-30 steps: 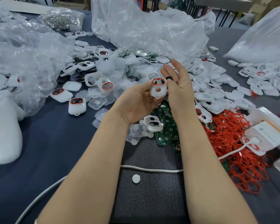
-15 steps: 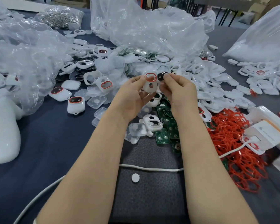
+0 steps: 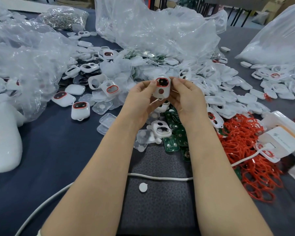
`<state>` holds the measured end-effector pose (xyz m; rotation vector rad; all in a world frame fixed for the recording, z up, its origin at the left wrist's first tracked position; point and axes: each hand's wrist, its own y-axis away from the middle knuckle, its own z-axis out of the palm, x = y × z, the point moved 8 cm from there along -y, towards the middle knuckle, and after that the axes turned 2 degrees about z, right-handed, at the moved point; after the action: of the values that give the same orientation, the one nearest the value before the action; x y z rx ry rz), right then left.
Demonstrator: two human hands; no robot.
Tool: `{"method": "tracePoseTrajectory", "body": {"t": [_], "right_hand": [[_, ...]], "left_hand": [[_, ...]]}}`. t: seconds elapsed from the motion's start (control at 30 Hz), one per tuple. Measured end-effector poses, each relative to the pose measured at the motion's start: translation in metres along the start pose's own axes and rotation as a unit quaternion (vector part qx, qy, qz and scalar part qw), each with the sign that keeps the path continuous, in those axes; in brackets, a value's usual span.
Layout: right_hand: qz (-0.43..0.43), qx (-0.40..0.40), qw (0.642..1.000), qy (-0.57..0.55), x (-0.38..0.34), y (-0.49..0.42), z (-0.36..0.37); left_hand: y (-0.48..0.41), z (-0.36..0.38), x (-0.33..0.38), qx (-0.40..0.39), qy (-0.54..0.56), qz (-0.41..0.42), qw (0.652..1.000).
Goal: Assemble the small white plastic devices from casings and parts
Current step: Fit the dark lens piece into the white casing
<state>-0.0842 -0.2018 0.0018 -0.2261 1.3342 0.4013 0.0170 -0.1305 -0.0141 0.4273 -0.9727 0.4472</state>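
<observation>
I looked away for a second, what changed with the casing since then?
The right hand brought the black part to the casing and set it in the red-rimmed window; it and the left hand now pinch the casing. Red rings and circuit boards stayed put.

White cable [image 3: 160,178] crosses dark mat [image 3: 160,210]; white box [image 3: 283,140], perhaps a charger.

casing [image 3: 161,90] white, red-rimmed | rings [image 3: 242,150] red | boards [image 3: 170,142] green | table [image 3: 49,150] dark blue | cable [image 3: 160,178] white

Bare left forearm [image 3: 99,167] and right forearm [image 3: 211,167], fingers [image 3: 150,85] with short nails.
</observation>
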Motion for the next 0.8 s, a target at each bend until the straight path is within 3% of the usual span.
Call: {"method": "tracePoseTrajectory", "body": {"t": [0.2, 0.6, 0.8], "right_hand": [[-0.022, -0.014, 0.998, 0.065, 0.000, -0.001, 0.004], [-0.012, -0.041, 0.999, 0.019, 0.001, -0.001, 0.009], [0.075, -0.073, 0.987, -0.124, 0.011, 0.000, 0.012]], "left_hand": [[-0.002, -0.005, -0.001, 0.036, -0.006, 0.014, 0.999], [-0.001, -0.005, -0.002, 0.017, 0.014, -0.015, 1.000], [0.002, 0.002, -0.002, -0.037, 0.105, -0.042, 0.993]]}}
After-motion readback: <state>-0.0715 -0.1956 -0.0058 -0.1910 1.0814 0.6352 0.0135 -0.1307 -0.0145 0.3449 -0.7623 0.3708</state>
